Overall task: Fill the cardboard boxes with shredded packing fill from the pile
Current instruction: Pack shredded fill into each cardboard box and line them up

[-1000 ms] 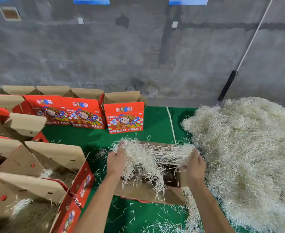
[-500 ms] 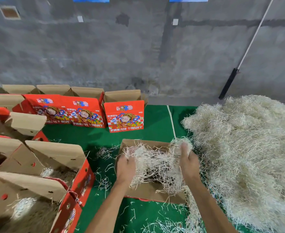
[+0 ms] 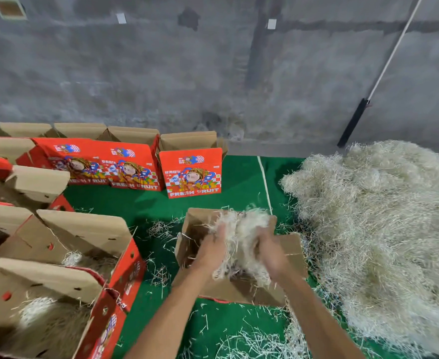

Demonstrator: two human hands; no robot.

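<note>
1. We've got both hands over the open box point(image 3: 235, 286) sitting on the green mat point(image 3: 239, 182) right in front of us. Left hand point(image 3: 210, 251) and right hand point(image 3: 271, 251) are pressed against a clump of fill point(image 3: 240, 234) from either side.
2. Hand state: both are motion-blurred. Left looks fairly flat against the clump; for the right we can't tell how curled the fingers are. Looks like they're squeezing the wad between them rather than pinching it.
3. The relation that matters: the clump sits directly above the box opening, so our guess is the next move is straight down. The box's long axis runs roughly away from us.
4. For the refill, the big pile point(image 3: 384, 229) lies to the right, just beside the box, so the right hand is the nearer one.
5. Counts: 1 box being filled; 2 open boxes point(image 3: 104, 257) at lower left with fill already inside; a row of at least 3 red "FRESH FRUIT" boxes point(image 3: 190, 174) at the back, contents hidden; more boxes are cut off at far left.
6. Loose strands point(image 3: 161, 229) litter the mat around the box.
</note>
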